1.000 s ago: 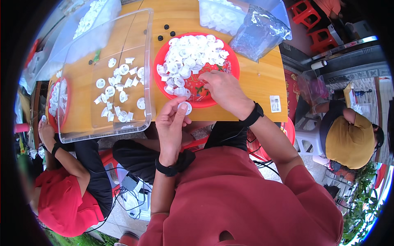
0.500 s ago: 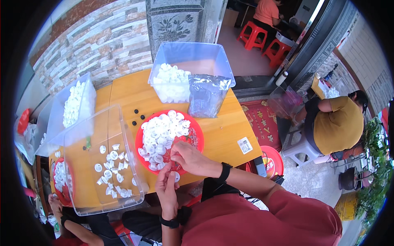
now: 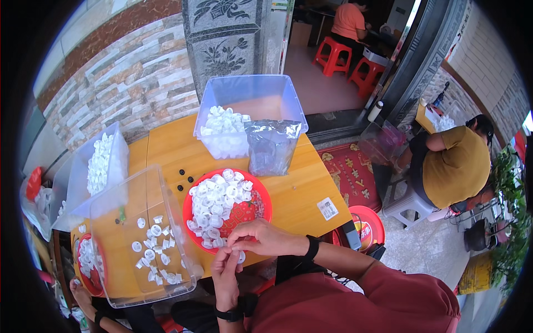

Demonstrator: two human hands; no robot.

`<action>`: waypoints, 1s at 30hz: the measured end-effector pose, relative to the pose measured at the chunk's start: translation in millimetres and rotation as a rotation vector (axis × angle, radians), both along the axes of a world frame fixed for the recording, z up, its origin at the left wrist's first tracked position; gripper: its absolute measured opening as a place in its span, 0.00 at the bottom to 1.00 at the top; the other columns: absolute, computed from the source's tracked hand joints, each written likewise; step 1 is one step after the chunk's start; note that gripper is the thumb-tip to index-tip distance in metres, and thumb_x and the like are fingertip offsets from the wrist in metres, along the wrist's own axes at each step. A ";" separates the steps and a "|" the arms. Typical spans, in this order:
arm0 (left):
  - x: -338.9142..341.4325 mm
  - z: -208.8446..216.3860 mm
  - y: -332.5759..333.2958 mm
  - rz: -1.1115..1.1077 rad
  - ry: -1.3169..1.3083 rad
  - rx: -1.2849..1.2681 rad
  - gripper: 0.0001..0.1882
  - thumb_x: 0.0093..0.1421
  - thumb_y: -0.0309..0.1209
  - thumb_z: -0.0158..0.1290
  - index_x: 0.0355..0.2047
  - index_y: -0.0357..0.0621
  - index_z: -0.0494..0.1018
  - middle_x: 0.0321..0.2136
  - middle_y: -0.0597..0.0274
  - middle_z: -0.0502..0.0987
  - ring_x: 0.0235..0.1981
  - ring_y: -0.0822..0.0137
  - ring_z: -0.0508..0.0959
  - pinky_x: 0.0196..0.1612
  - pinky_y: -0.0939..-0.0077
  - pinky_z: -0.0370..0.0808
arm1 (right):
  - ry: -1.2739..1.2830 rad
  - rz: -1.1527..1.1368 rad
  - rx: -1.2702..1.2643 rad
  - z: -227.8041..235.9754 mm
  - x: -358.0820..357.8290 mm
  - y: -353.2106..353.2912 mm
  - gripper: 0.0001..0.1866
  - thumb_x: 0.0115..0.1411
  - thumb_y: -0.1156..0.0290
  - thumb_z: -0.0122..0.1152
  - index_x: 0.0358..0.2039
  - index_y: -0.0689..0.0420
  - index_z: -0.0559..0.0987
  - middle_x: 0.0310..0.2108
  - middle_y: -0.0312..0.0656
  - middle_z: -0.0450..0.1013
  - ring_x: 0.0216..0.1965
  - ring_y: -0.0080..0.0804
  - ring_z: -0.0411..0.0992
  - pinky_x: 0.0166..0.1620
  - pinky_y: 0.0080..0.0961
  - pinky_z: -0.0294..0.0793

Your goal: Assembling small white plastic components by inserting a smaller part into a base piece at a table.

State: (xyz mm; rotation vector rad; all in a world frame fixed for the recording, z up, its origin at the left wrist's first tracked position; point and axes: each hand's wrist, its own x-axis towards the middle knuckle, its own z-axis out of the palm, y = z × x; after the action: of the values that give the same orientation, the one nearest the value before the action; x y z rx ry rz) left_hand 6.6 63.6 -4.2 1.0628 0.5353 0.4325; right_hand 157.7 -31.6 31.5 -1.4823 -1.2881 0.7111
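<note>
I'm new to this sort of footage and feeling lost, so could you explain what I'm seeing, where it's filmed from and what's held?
There's no machine: these are a person's bare hands, filmed by a camera on their head looking down. Its fisheye lens bends straight edges. On the wooden table are a round red tray heaped with white plastic parts, a clear tray, a translucent bin, a silvery bag and small black pieces. The left hand holds a white part. The right hand meets it at the fingertips; anything between them is too small to tell. The hand at far left is someone else's.
</note>
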 end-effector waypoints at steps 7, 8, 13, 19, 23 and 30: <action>-9.1 3.2 8.7 -0.179 0.031 0.090 0.05 0.63 0.29 0.55 0.37 0.42 0.77 0.25 0.71 0.75 0.20 0.83 0.66 0.23 0.88 0.62 | -0.308 0.112 0.101 20.6 10.8 -5.3 0.05 0.57 0.71 0.60 0.33 0.57 0.78 0.31 0.41 0.75 0.34 0.43 0.74 0.36 0.36 0.72; -9.6 2.7 8.1 -0.178 0.031 0.090 0.05 0.63 0.29 0.55 0.37 0.42 0.77 0.25 0.71 0.75 0.20 0.83 0.66 0.23 0.88 0.62 | -0.347 0.118 0.087 20.2 11.8 -6.4 0.05 0.57 0.70 0.60 0.32 0.57 0.78 0.30 0.41 0.74 0.34 0.43 0.74 0.36 0.37 0.72; -9.3 -0.7 5.5 -0.193 0.043 0.076 0.05 0.63 0.28 0.55 0.37 0.41 0.76 0.25 0.71 0.75 0.20 0.83 0.66 0.23 0.88 0.61 | -0.417 0.100 0.018 13.4 9.6 -14.4 0.05 0.59 0.68 0.57 0.31 0.55 0.76 0.30 0.41 0.73 0.34 0.42 0.73 0.37 0.37 0.70; -4.3 9.9 -6.7 -0.029 0.103 0.218 0.04 0.62 0.27 0.54 0.34 0.39 0.76 0.23 0.69 0.72 0.21 0.80 0.68 0.24 0.84 0.63 | -0.505 0.004 0.010 5.5 3.6 -17.5 0.05 0.62 0.67 0.56 0.34 0.55 0.74 0.32 0.38 0.70 0.34 0.40 0.71 0.40 0.33 0.67; 2.3 19.9 -14.9 0.067 0.135 0.758 0.03 0.60 0.24 0.55 0.33 0.36 0.75 0.23 0.62 0.72 0.23 0.72 0.71 0.25 0.78 0.66 | -0.442 -0.064 -0.074 8.8 0.6 -20.5 0.06 0.62 0.67 0.56 0.35 0.55 0.74 0.32 0.39 0.71 0.36 0.39 0.71 0.41 0.33 0.67; 2.0 27.8 -18.8 0.099 0.160 0.899 0.03 0.58 0.21 0.55 0.34 0.35 0.75 0.24 0.58 0.71 0.23 0.68 0.71 0.26 0.76 0.66 | -0.384 -0.140 -0.093 8.6 -6.3 -26.1 0.06 0.62 0.67 0.57 0.35 0.54 0.75 0.32 0.39 0.73 0.36 0.40 0.72 0.42 0.34 0.67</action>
State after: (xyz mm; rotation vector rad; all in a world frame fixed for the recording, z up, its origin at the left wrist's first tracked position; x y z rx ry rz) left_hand 8.6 44.8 23.6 1.9498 0.5436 0.7074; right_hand 151.4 -57.7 40.1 -1.8279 -1.4315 0.4108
